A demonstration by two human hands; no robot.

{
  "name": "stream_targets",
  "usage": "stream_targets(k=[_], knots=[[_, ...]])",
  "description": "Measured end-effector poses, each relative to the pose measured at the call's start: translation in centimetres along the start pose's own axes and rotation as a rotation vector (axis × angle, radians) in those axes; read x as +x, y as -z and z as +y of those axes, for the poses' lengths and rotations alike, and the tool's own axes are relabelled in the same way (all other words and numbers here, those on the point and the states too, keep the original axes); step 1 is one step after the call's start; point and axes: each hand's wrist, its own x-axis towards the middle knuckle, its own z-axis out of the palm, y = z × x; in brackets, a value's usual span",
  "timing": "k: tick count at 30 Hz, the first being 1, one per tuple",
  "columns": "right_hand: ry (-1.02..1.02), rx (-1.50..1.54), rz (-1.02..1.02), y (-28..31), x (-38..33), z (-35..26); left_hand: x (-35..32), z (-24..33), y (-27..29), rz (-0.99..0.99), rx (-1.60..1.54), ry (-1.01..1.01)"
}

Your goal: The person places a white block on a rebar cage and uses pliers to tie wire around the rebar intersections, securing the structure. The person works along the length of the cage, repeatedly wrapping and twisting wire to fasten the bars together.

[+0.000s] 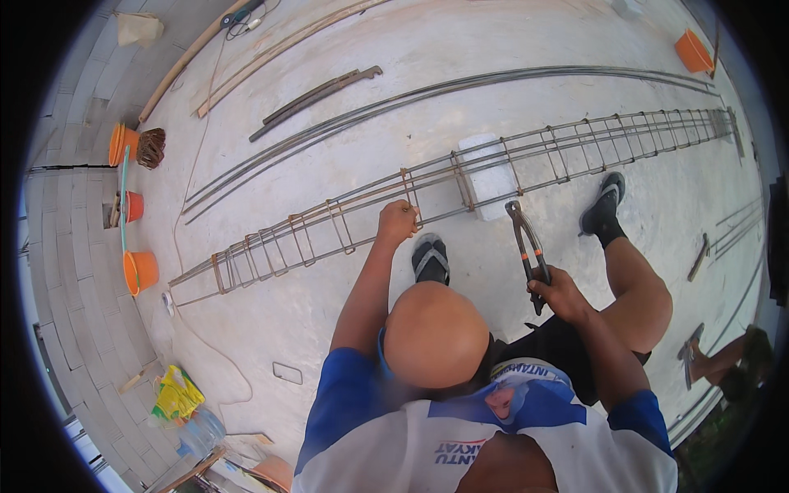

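A long rebar cage (567, 156) of thin steel bars with square stirrups lies across the floor in front of me, running from lower left to upper right. My left hand (399, 222) is closed at its near side, around the lower part of a rusty stirrup (408, 185); the fingers partly hide the grip. In my right hand (559, 293) is a pair of end-cutting pincers (526, 234) with dark handles and orange bands. Their jaws point away from me, close to the cage's near bar. A white block (486, 179) sits under the middle of the cage.
Loose rebars (394, 97) lie beyond the cage, with dark steel pieces (316, 103) behind them. Orange buckets (140, 273) stand along the block wall at left. A cord (201, 324) trails over the floor. Another person's leg (717, 363) shows at lower right.
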Motion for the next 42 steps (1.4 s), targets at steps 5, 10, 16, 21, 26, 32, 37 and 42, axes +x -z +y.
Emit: stream_targets(k=[5,10,16,21,26,32,37,42], knots=[[0.016,-0.07,0.011,0.3,0.4,0.3,1.6,-0.4,-1.8,-0.031,0.011,-0.007],[0.032,-0.082,0.031,0.6,1.3,1.7,1.5,0.0,-1.9,-0.014,0.058,0.013],[0.002,-0.122,0.022,0.3,1.9,1.0,1.1,-0.1,-1.8,0.026,0.07,0.012],[0.012,-0.096,0.023,0.2,2.0,0.6,1.7,-0.7,-1.7,0.058,0.08,0.024],[-0.006,-0.087,0.034,0.0,2.4,0.6,0.8,0.3,-0.2,-0.001,0.214,0.056],[0.043,-0.066,0.043,0.1,2.3,0.7,-1.7,-3.8,5.6,0.923,0.396,0.044],[0.048,-0.083,0.029,-0.1,2.3,-0.1,-3.5,-8.3,9.6,0.647,0.533,0.172],[0.033,-0.043,0.021,-0.2,2.5,0.2,-2.4,-9.3,9.2,0.493,0.475,0.042]])
